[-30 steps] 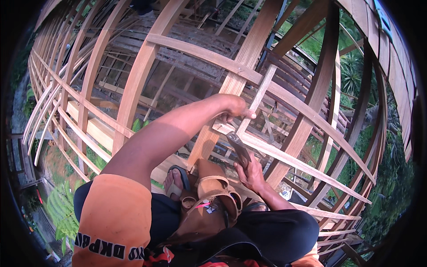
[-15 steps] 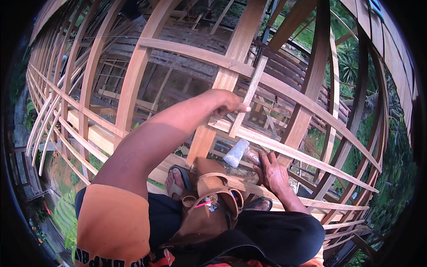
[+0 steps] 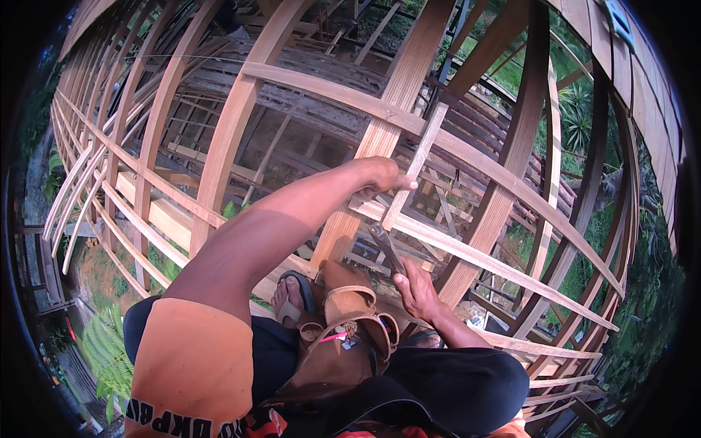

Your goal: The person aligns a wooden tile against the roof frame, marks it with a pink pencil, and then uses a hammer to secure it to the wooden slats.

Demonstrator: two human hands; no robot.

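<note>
Writing: dark block lettering on the orange sleeve (image 3: 193, 343), partly cut off by the lower edge. Short stick (image 3: 420, 164) lies across two battens: top end pokes past the upper batten (image 3: 321, 85), bottom end sits on the lower batten (image 3: 467, 255). Its long axis runs steeply, upper right to lower left, top end pointing away from the person. Left hand (image 3: 380, 174) is at the stick's left side, over the wide beam (image 3: 405, 80); one digit rests on the stick, other fingers curled, can't tell whether they pinch the stick or the batten. Right hand (image 3: 418, 292) has its fingers wrapped round the handle of a hammer-like tool (image 3: 388, 248); head up and to the left, just beside the stick's bottom end, handle slanting down right into the palm. Tool's long axis tilts the other way from the stick's. Brown tool pouch (image 3: 288, 376) between the knees, pink item (image 3: 334, 336) inside. Sandalled foot (image 3: 290, 296) left of the pouch. Fern (image 3: 108, 350) lower left.
</note>
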